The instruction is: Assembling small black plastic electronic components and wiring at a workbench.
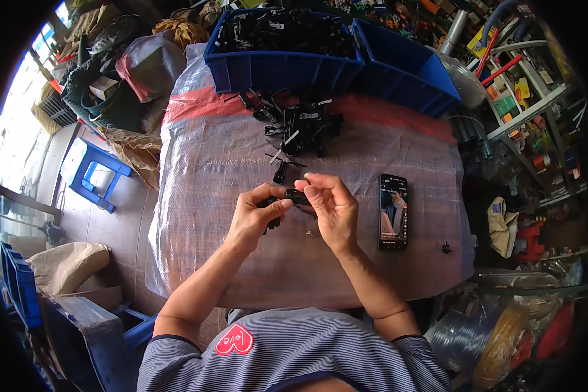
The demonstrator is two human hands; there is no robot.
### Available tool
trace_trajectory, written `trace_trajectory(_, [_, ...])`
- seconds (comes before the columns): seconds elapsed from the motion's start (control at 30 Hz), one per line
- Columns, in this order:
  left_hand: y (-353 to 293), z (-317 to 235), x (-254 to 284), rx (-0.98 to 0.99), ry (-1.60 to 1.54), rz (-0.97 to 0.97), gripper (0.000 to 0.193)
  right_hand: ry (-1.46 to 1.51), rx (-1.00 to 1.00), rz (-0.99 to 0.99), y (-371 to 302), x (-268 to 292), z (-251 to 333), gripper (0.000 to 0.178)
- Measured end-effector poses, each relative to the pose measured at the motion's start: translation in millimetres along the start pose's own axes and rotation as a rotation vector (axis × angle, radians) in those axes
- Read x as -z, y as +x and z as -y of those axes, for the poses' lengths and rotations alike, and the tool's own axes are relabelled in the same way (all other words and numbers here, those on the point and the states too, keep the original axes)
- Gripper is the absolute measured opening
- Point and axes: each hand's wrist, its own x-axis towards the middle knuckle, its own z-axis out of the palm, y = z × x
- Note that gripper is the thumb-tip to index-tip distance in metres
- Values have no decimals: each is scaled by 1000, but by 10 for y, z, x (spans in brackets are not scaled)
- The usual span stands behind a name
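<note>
My left hand (pixel 251 215) is closed round a small black plastic part (pixel 296 195), whose end sticks out past the thumb and fingertips. Close against that end is my right hand (pixel 333 208), thumb and forefinger pinched together; whatever sits between them is too small to name. Just beyond the hands lies a single black part (pixel 281 172) with a thin pale strip by it. Farther off, a loose pile of similar black parts (pixel 307 124) rests on the woven plastic sheet (pixel 209 176).
At the far edge stand a blue bin (pixel 281 70) heaped with black parts and a second blue bin (pixel 411 81). A phone (pixel 392 212) with a lit screen lies to the right, near a tiny black piece (pixel 446 247). A blue stool (pixel 98 175) stands on the floor at left.
</note>
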Motion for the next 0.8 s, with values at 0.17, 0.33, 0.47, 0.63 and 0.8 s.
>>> trace_trajectory(0.17, [-22,-8,-29,-447,338,-118,17,-209,77,190,34,44,11,16])
trace_trajectory(0.33, [-103,-47,-80,-650,482,-145,20,231,-326,209,24,79,-16,8])
trace_trajectory(0.47, [-135,-37,-101,-712,576,-140,23,621,-474,249,30,131,-179,6])
trace_trajectory(0.63, [-86,-51,-53,-705,600,-113,18,625,-477,207,-23,163,-312,10])
trace_trajectory(0.8, [51,-155,180,30,-21,-131,17,-476,215,440,84,142,173,45])
